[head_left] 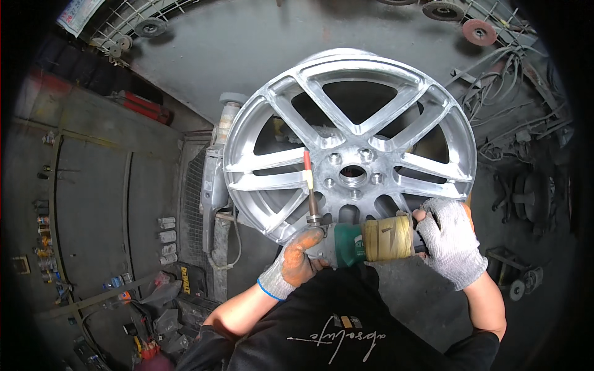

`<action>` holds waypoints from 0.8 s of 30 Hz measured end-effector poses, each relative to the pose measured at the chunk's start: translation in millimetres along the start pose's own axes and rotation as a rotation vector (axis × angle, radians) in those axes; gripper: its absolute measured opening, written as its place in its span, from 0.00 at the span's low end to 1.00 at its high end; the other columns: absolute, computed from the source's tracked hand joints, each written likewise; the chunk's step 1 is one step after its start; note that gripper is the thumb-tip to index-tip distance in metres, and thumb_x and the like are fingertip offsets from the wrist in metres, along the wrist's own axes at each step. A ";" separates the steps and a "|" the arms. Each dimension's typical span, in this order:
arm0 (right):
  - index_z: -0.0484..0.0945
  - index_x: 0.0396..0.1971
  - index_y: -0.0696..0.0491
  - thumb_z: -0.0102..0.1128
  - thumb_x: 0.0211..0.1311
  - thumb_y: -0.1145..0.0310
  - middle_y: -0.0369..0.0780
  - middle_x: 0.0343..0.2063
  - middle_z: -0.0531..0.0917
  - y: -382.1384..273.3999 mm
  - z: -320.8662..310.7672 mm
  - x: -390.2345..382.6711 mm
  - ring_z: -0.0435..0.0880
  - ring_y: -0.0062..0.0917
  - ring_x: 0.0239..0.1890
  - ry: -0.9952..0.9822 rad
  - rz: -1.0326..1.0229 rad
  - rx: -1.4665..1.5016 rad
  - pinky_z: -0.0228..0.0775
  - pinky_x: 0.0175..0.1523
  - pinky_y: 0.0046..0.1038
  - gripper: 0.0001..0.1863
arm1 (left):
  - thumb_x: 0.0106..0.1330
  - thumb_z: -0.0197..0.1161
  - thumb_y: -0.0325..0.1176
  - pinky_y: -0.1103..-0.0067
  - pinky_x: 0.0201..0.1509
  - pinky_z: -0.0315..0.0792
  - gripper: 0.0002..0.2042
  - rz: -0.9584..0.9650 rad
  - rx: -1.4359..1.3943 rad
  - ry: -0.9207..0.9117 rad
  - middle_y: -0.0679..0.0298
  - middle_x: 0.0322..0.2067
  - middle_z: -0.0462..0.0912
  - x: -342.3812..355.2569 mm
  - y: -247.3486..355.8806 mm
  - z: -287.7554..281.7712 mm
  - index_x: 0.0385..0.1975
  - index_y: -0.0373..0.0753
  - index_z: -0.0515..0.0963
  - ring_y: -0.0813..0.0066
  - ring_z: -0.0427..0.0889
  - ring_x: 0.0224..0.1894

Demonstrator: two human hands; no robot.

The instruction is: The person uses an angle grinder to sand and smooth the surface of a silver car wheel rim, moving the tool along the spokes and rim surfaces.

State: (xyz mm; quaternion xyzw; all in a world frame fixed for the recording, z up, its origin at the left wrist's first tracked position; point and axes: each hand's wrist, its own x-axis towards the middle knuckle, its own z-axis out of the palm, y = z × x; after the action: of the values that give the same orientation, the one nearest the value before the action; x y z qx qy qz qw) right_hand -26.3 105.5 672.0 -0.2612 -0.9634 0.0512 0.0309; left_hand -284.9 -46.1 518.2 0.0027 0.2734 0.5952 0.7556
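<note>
A silver multi-spoke alloy wheel rim (365, 139) fills the middle of the view. Across its lower part lies a green and grey power tool (348, 243) with yellow tape wrapped round its rear body (387, 238). Its upright metal spindle ends in a slim red tip (307, 161) over the left spokes. My left hand (296, 263), in a grey glove with orange coating, is closed round the tool's front housing, beside the spindle's base. My right hand (450, 242), in a similar glove, grips the tool's dark rear end at the rim's lower right.
A grey machine (215, 176) with a cable stands left of the rim. Abrasive discs (479, 32) hang at the top. Hoses and cables (507, 86) run along the right, near a dark chair (523, 198). A shelf with small items and a pile of tools (167, 321) are at left.
</note>
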 end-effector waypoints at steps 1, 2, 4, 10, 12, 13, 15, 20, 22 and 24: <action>0.76 0.51 0.53 0.78 0.28 0.66 0.44 0.47 0.76 1.0 1.1 0.6 0.77 0.42 0.50 0.006 -0.001 -0.005 0.66 0.54 0.44 0.39 | 0.70 0.59 0.42 0.60 0.69 0.69 0.29 -0.003 -0.002 0.001 0.45 0.62 0.73 1.4 -0.6 -0.7 0.65 0.28 0.65 0.52 0.74 0.64; 0.76 0.51 0.54 0.78 0.28 0.66 0.45 0.47 0.76 1.6 1.8 0.9 0.77 0.43 0.50 0.013 -0.001 -0.010 0.66 0.55 0.44 0.40 | 0.70 0.59 0.42 0.61 0.69 0.69 0.30 0.012 -0.009 -0.049 0.46 0.62 0.73 3.0 -1.1 -1.7 0.65 0.28 0.65 0.52 0.74 0.65; 0.76 0.51 0.54 0.78 0.28 0.66 0.45 0.47 0.76 2.3 2.7 1.2 0.77 0.42 0.50 0.005 0.001 -0.020 0.66 0.55 0.44 0.40 | 0.69 0.60 0.43 0.61 0.69 0.69 0.31 0.025 -0.017 -0.097 0.46 0.62 0.73 5.0 0.0 -0.7 0.66 0.28 0.64 0.53 0.74 0.65; 0.76 0.50 0.54 0.78 0.29 0.66 0.45 0.48 0.77 3.1 3.5 6.4 0.77 0.42 0.50 -0.019 -0.001 0.009 0.67 0.55 0.43 0.38 | 0.68 0.62 0.45 0.61 0.69 0.69 0.33 -0.038 0.041 0.024 0.46 0.63 0.73 4.7 3.6 -3.2 0.66 0.28 0.63 0.54 0.74 0.65; 0.76 0.50 0.54 0.78 0.30 0.66 0.45 0.48 0.77 1.9 4.4 8.7 0.77 0.42 0.50 -0.018 -0.001 0.014 0.67 0.55 0.43 0.38 | 0.68 0.61 0.44 0.61 0.69 0.69 0.33 -0.056 0.040 0.045 0.46 0.63 0.72 2.2 3.9 -7.7 0.67 0.28 0.63 0.53 0.74 0.65; 0.76 0.49 0.54 0.77 0.30 0.66 0.44 0.47 0.77 1.2 4.6 9.8 0.77 0.42 0.50 -0.010 -0.003 0.011 0.67 0.55 0.43 0.37 | 0.68 0.61 0.44 0.61 0.69 0.69 0.33 -0.062 0.039 0.052 0.46 0.63 0.72 1.2 3.8 -7.6 0.67 0.28 0.63 0.53 0.73 0.65; 0.77 0.49 0.53 0.77 0.31 0.66 0.44 0.47 0.77 -0.5 6.3 12.3 0.78 0.42 0.50 -0.001 -0.004 0.013 0.67 0.54 0.43 0.36 | 0.68 0.61 0.42 0.60 0.68 0.70 0.32 0.007 0.012 0.069 0.45 0.62 0.73 -0.3 4.3 0.1 0.66 0.26 0.63 0.53 0.75 0.64; 0.78 0.48 0.53 0.76 0.32 0.67 0.43 0.47 0.78 -4.5 9.2 18.4 0.78 0.41 0.51 0.010 -0.015 0.073 0.66 0.55 0.43 0.34 | 0.68 0.60 0.41 0.59 0.68 0.70 0.31 -0.036 -0.012 0.120 0.43 0.62 0.73 -17.1 10.1 -17.4 0.65 0.24 0.64 0.51 0.75 0.64; 0.78 0.48 0.53 0.76 0.32 0.67 0.43 0.47 0.78 -3.5 8.3 14.1 0.78 0.41 0.51 0.011 0.005 0.076 0.66 0.55 0.44 0.34 | 0.68 0.60 0.41 0.59 0.68 0.69 0.31 -0.058 -0.019 0.134 0.43 0.61 0.73 -17.1 12.1 -8.5 0.64 0.23 0.64 0.50 0.75 0.64; 0.77 0.49 0.53 0.76 0.32 0.67 0.43 0.48 0.78 -1.9 8.0 13.0 0.78 0.41 0.51 0.018 0.008 0.085 0.66 0.55 0.44 0.35 | 0.68 0.60 0.45 0.87 0.26 0.71 0.26 -0.042 0.086 0.172 0.57 0.47 0.83 -11.8 9.8 1.9 0.60 0.33 0.72 0.76 0.84 0.35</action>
State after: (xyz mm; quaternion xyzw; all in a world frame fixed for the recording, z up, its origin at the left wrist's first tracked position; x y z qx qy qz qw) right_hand -39.1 109.8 664.7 -0.2637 -0.9591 0.0900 0.0507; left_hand -294.6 -53.3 527.9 -0.0219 0.3627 0.5649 0.7408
